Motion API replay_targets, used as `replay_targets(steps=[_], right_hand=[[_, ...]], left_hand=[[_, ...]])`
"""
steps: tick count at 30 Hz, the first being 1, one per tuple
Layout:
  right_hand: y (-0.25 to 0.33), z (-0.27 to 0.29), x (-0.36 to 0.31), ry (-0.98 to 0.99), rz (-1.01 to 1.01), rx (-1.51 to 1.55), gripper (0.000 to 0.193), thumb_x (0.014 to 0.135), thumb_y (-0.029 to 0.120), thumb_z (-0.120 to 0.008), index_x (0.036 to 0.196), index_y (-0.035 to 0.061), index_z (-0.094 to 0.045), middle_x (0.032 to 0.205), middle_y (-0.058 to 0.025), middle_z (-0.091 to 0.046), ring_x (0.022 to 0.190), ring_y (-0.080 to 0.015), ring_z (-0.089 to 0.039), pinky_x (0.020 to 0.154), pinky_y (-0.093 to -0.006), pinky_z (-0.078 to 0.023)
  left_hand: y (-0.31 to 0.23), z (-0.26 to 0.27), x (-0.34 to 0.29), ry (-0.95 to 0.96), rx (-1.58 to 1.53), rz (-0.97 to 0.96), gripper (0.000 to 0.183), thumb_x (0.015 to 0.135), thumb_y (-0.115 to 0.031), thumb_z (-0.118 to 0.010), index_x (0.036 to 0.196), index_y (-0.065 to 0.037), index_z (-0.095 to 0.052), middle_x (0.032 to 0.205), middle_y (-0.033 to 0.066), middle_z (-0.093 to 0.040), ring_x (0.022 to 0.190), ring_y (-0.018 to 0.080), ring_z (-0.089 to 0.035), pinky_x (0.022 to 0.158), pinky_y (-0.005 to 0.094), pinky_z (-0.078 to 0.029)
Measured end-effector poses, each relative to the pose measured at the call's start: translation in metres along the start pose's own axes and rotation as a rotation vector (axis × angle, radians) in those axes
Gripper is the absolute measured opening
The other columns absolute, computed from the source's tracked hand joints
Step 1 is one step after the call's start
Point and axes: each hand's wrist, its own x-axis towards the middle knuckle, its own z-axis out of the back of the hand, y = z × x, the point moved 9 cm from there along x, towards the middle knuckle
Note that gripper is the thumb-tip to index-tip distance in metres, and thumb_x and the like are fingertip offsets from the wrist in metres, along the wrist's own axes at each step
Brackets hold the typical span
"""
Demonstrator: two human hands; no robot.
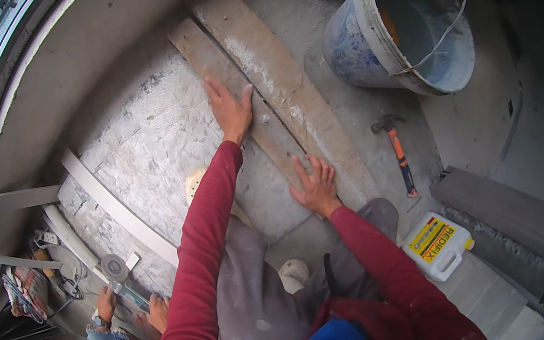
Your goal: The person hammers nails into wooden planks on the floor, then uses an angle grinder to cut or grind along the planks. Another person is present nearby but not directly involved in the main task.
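Two dusty wooden planks lie side by side in front of me, a dark gap between them: a narrow plank (215,56) on the left and a wider plank (304,102) on the right. My left hand (231,110) rests on the narrow plank with fingers stretched out and thumb apart. Closer to my knees, my right hand (317,187) lies spread across the near end of the planks, over the gap. Neither hand is wrapped around anything. To the right of the planks, a claw hammer (397,151) with an orange and black handle lies on the floor.
A plaster-stained bucket (354,39) stands at the far right. Near my right knee lies a white jug (438,246) with a yellow label. At lower left, a co-worker's hands (157,312) hold an angle grinder (118,273) beside a pale strip (123,211).
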Motion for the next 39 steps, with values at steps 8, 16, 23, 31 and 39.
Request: replay_targets(steps=[8,16,23,31,39], right_hand=[[0.008,-0.007,0.001,0.001,-0.021,0.033,0.09,0.079,0.03,-0.081,0.157,0.0103,-0.042,0.144,-0.0287,-0.039,0.124,-0.0449,-0.041,0.104,-0.0582,-0.036],[0.009,-0.004,0.003,-0.068,0.077,0.147,0.088,0.075,0.022,-0.084,0.153,0.0061,-0.047,0.141,-0.0294,-0.039,0.126,-0.0465,-0.041,0.106,-0.0584,-0.036],[0.007,-0.009,0.003,-0.063,0.033,0.086,0.084,0.076,0.028,-0.082,0.151,0.0079,-0.049,0.14,-0.0279,-0.041,0.125,-0.0452,-0.043,0.106,-0.0578,-0.038],[0.006,-0.007,0.004,-0.079,0.014,0.097,0.086,0.077,0.028,-0.082,0.153,0.0096,-0.046,0.14,-0.0276,-0.041,0.127,-0.0455,-0.042,0.108,-0.0575,-0.035],[0.009,-0.002,0.008,-0.07,-0.009,0.103,0.083,0.076,0.028,-0.081,0.15,0.009,-0.048,0.138,-0.0268,-0.042,0.122,-0.0453,-0.043,0.104,-0.0585,-0.037]], left_hand=[[0.002,0.0,-0.002,0.08,0.043,0.06,0.124,0.083,-0.052,-0.08,0.163,0.006,-0.004,0.163,0.0407,-0.015,0.152,0.0569,-0.019,0.125,0.058,-0.02],[-0.015,0.023,-0.028,-0.029,-0.068,-0.025,0.103,0.089,-0.041,-0.075,0.161,0.002,-0.017,0.162,0.0366,-0.02,0.151,0.0551,-0.018,0.125,0.0572,-0.021],[-0.007,0.057,-0.052,-0.055,-0.059,-0.065,0.085,0.089,-0.027,-0.073,0.155,0.004,-0.03,0.154,0.0332,-0.029,0.147,0.0525,-0.027,0.123,0.0561,-0.026],[0.18,0.242,0.048,-0.476,0.343,0.433,0.068,0.095,-0.012,-0.058,0.154,0.008,-0.029,0.159,0.0338,-0.025,0.151,0.0496,-0.023,0.123,0.0589,-0.022],[0.317,0.351,-0.004,-0.347,0.596,0.897,0.072,0.098,-0.023,-0.06,0.153,0.011,-0.031,0.154,0.036,-0.038,0.145,0.0515,-0.037,0.12,0.0595,-0.028]])
